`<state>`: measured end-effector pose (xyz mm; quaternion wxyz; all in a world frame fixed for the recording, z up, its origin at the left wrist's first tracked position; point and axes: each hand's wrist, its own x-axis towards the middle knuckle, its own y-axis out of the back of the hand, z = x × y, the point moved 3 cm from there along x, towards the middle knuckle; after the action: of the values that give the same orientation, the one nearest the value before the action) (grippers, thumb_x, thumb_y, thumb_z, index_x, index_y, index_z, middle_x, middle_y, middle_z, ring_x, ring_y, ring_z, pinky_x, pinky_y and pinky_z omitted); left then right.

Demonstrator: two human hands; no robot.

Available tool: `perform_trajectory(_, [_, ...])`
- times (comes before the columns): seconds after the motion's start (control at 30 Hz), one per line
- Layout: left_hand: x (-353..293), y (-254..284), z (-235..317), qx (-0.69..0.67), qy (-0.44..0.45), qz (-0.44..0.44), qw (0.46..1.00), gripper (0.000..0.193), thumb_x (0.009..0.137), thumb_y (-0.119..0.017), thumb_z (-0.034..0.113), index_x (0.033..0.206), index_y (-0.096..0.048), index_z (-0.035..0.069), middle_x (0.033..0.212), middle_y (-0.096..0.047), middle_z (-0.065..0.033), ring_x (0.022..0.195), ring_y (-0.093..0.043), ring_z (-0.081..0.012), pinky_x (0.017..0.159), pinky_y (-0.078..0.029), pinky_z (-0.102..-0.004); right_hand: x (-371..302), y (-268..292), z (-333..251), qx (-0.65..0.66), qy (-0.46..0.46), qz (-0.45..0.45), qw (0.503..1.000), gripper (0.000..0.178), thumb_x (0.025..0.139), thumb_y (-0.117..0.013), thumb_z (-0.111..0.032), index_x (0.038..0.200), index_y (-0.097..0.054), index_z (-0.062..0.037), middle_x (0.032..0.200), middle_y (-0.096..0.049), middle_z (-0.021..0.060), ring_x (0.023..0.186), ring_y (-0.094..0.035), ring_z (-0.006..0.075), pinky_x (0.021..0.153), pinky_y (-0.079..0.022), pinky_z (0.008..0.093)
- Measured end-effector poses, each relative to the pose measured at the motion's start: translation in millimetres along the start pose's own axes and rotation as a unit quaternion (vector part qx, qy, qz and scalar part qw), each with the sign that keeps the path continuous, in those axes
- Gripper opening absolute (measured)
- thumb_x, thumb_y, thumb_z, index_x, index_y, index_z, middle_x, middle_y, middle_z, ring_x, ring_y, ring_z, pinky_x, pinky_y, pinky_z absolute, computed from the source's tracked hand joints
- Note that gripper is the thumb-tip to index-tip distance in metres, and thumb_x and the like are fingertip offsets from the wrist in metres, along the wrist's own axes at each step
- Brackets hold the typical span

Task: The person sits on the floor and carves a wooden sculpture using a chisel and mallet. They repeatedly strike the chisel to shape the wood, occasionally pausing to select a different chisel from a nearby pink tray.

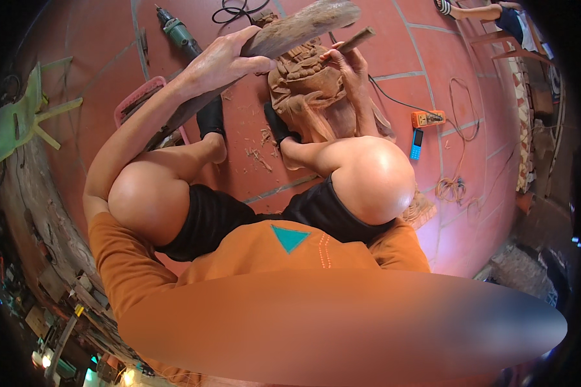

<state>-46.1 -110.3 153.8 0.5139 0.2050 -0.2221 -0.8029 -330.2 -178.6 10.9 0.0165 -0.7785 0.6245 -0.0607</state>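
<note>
My left hand [223, 61] is closed around a long, weathered wooden club [303, 27], which slants up to the right above the work. Between the fingers of my right hand [348, 68] is a chisel [356, 40] with a round wooden handle; I cannot make out its blade. That hand is at the right side of a brown wood carving [306, 84] with deep folds and rounded relief. The carving rests on the floor just beyond my feet, its far end partly covered by the club.
Wood chips [259, 158] lie on the red tile floor around my feet. A green power tool [179, 35] and a pink plastic stool [126, 106] are to the left, near a green chair [19, 122]. On the right are an orange power strip [427, 119], a blue phone [417, 145] and cords.
</note>
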Motion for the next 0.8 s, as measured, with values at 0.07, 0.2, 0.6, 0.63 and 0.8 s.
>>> perform_trajectory(0.07, [0, -1, -1, 0.009, 0.002, 0.001, 1.0, 0.049, 0.095, -0.073, 0.033, 0.127, -0.058, -0.002, 0.099, -0.064, -0.0103, 0.094, -0.058, -0.017, 0.088, -0.049, -0.0351, 2, -2, 5, -0.016, -0.007, -0.005, 1.0, 0.016, 0.102, -0.065, -0.01, 0.117, -0.063, -0.0024, 0.099, -0.072, 0.0063, 0.093, -0.072, 0.0164, 0.083, -0.06, 0.0298])
perform_trajectory(0.2, [1, -2, -2, 0.014, 0.007, -0.008, 1.0, 0.052, 0.094, -0.073, 0.033, 0.129, -0.058, -0.001, 0.102, -0.066, -0.0122, 0.097, -0.06, -0.0184, 0.09, -0.049, -0.0361, 6, 1, 11, -0.047, -0.017, -0.006, 0.999, 0.015, 0.101, -0.065, -0.006, 0.115, -0.062, -0.0002, 0.097, -0.071, 0.0054, 0.09, -0.072, 0.014, 0.08, -0.06, 0.0285])
perform_trajectory(0.6, [4, 1, 12, 0.0, -0.022, 0.018, 1.0, 0.051, 0.094, -0.073, 0.029, 0.134, -0.057, 0.001, 0.103, -0.068, -0.0113, 0.098, -0.062, -0.0164, 0.091, -0.05, -0.0354, 11, -10, 0, -0.257, 0.013, -0.064, 0.964, 0.014, 0.101, -0.066, -0.013, 0.111, -0.064, -0.0032, 0.089, -0.075, 0.0061, 0.086, -0.07, 0.0118, 0.078, -0.055, 0.0291])
perform_trajectory(0.63, [4, 1, 13, 0.017, -0.035, 0.027, 0.999, 0.051, 0.094, -0.073, 0.028, 0.134, -0.057, 0.001, 0.102, -0.068, -0.0111, 0.098, -0.062, -0.016, 0.09, -0.051, -0.0355, 10, -10, -2, -0.287, 0.009, -0.075, 0.955, 0.014, 0.101, -0.065, -0.013, 0.112, -0.064, -0.0041, 0.091, -0.075, 0.0056, 0.088, -0.071, 0.0121, 0.08, -0.055, 0.029])
perform_trajectory(0.8, [6, -1, 13, 0.03, -0.066, 0.075, 0.995, 0.047, 0.095, -0.072, 0.024, 0.134, -0.055, 0.003, 0.098, -0.066, -0.0127, 0.092, -0.061, -0.0157, 0.087, -0.051, -0.0357, 6, -18, -4, -0.304, 0.088, -0.067, 0.946, 0.015, 0.099, -0.059, -0.003, 0.113, -0.057, -0.0054, 0.098, -0.076, 0.0205, 0.097, -0.076, 0.028, 0.08, -0.057, 0.0391])
